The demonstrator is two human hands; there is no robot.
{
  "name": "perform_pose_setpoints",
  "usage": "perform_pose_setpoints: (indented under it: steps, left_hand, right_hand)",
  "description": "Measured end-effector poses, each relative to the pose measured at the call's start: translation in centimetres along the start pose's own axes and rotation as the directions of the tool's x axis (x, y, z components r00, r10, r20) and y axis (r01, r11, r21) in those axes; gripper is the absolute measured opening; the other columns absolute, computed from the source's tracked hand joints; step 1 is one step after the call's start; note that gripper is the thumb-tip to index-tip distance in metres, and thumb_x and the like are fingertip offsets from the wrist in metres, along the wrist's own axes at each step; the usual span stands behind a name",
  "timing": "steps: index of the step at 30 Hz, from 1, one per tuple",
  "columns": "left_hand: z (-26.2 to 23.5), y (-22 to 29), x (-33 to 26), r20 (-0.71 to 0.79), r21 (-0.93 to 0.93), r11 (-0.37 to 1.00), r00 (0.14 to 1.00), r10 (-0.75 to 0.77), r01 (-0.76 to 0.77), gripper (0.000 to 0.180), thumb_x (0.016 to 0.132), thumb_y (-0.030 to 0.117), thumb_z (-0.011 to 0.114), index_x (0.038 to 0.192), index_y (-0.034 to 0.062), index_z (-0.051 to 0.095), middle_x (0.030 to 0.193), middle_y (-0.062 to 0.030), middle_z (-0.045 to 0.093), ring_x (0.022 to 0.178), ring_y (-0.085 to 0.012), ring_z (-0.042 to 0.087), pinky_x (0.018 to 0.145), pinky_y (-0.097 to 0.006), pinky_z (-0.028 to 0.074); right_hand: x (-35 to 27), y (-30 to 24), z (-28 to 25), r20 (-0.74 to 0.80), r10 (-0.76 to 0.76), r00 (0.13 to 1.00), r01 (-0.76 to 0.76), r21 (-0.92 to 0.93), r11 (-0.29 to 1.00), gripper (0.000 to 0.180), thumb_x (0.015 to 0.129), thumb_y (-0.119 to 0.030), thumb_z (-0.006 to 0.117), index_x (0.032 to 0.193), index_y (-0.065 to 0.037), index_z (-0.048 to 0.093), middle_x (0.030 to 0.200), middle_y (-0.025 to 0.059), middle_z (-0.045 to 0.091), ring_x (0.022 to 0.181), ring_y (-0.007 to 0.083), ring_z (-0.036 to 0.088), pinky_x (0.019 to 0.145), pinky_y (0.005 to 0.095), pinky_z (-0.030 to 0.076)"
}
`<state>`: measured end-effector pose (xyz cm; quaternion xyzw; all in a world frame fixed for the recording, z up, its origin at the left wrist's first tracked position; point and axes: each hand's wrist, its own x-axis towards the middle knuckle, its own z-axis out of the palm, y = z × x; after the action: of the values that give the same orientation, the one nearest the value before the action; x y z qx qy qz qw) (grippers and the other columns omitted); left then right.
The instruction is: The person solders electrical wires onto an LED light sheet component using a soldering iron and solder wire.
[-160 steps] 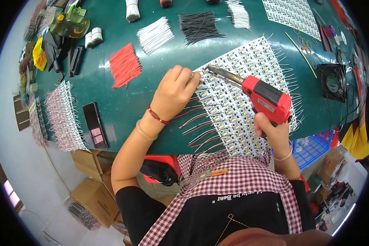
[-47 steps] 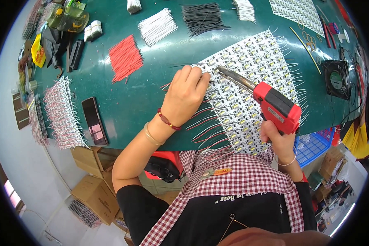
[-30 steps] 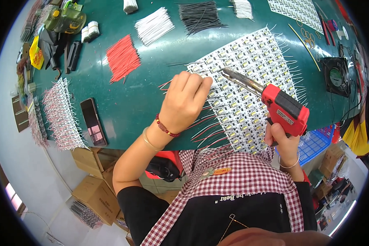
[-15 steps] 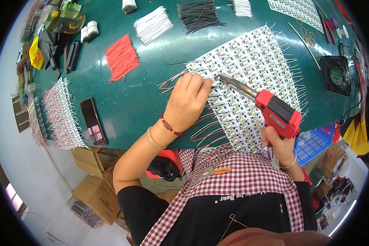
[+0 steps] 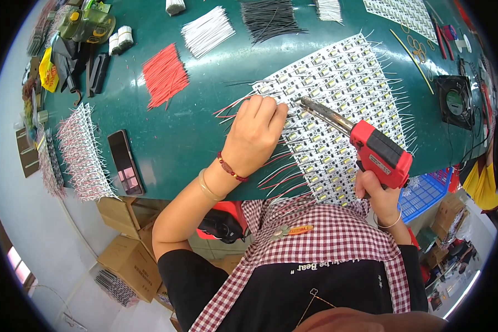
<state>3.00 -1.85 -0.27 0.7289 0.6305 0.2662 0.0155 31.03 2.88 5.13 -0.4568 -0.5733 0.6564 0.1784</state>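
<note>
My right hand (image 5: 377,195) grips a red and black soldering gun (image 5: 380,155). Its metal tip points up and left, over a white LED board panel (image 5: 343,83) that carries rows of small boards and wire ends along its sides. Close to that tip, my left hand (image 5: 255,130) is closed in a pinch at the panel's left side. Whatever the fingertips hold is hidden behind the knuckles. Red and black wires (image 5: 233,105) stick out to the left of this hand, and more red and white wires (image 5: 276,174) trail below it.
Bundles of red wires (image 5: 165,76), white wires (image 5: 207,32) and black wires (image 5: 272,21) lie across the green table (image 5: 205,77). A phone (image 5: 125,163) and a finished-looking wired panel (image 5: 86,155) rest at left. At right are a black fan (image 5: 455,102) and a blue basket (image 5: 426,193).
The soldering gun and my right hand have shifted slightly to the right, so the tip is a little farther from my left fingers. My left hand has barely moved.
</note>
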Motion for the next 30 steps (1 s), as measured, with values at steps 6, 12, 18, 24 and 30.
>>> perform_pose_setpoints:
  steps: [6, 12, 18, 24, 30]
  left_hand:
    - [0.4, -0.5, -0.4, 0.009, 0.037, 0.998, 0.998, 0.054, -0.055, 0.025, 0.075, 0.007, 0.057, 0.098, -0.0023, 0.060, 0.087, -0.0095, 0.048, 0.082, -0.0238, 0.049, 0.073, -0.034, 0.044]
    - [-0.8, 0.4, -0.1, -0.063, 0.039, 0.997, 0.995, 0.076, -0.073, 0.029, 0.072, 0.000, 0.062, 0.101, -0.0009, 0.066, 0.083, -0.0074, 0.052, 0.076, -0.0232, 0.052, 0.069, -0.034, 0.044]
    - [0.1, 1.0, -0.8, 0.008, -0.020, 0.996, 0.996, 0.090, -0.089, 0.025, 0.075, 0.005, 0.060, 0.098, -0.0034, 0.062, 0.083, -0.0089, 0.048, 0.078, -0.0232, 0.051, 0.070, -0.034, 0.043]
    - [0.1, 1.2, -0.8, 0.034, -0.007, 0.997, 0.997, 0.076, -0.075, 0.023, 0.075, 0.005, 0.059, 0.097, -0.0035, 0.061, 0.083, -0.0092, 0.048, 0.079, -0.0229, 0.050, 0.070, -0.034, 0.043]
    - [0.1, 1.4, -0.6, 0.035, 0.018, 0.996, 0.996, 0.085, -0.085, 0.022, 0.075, 0.006, 0.057, 0.095, -0.0037, 0.061, 0.083, -0.0088, 0.048, 0.079, -0.0222, 0.049, 0.069, -0.032, 0.042]
  right_hand:
    - [-0.2, -0.1, 0.1, -0.007, 0.002, 1.000, -0.002, 0.006, 1.000, 0.041, 0.097, -0.024, 0.059, 0.124, 0.006, 0.051, 0.062, 0.0060, 0.054, 0.050, 0.0122, 0.049, 0.048, 0.0261, 0.039]
    - [-0.7, -0.1, -0.5, 0.006, -0.006, 1.000, 0.005, 0.061, 0.998, 0.044, 0.095, -0.029, 0.061, 0.123, 0.004, 0.052, 0.062, 0.0067, 0.055, 0.049, 0.0121, 0.049, 0.047, 0.0253, 0.040]
    - [-1.6, 0.5, -0.9, 0.010, 0.025, 1.000, -0.026, 0.082, 0.996, 0.043, 0.095, -0.031, 0.062, 0.122, 0.001, 0.053, 0.064, 0.0067, 0.056, 0.050, 0.0120, 0.050, 0.048, 0.0250, 0.040]
    - [-1.8, 0.7, -0.9, 0.044, 0.059, 0.997, -0.059, 0.003, 0.998, 0.037, 0.095, -0.033, 0.061, 0.112, 0.000, 0.054, 0.065, 0.0062, 0.057, 0.052, 0.0116, 0.051, 0.049, 0.0248, 0.040]
    - [-2.0, 0.7, -1.1, 0.056, 0.121, 0.991, -0.119, -0.048, 0.992, 0.012, 0.093, -0.012, 0.064, 0.098, -0.002, 0.061, 0.071, 0.0012, 0.059, 0.059, 0.0086, 0.054, 0.054, 0.0253, 0.043]
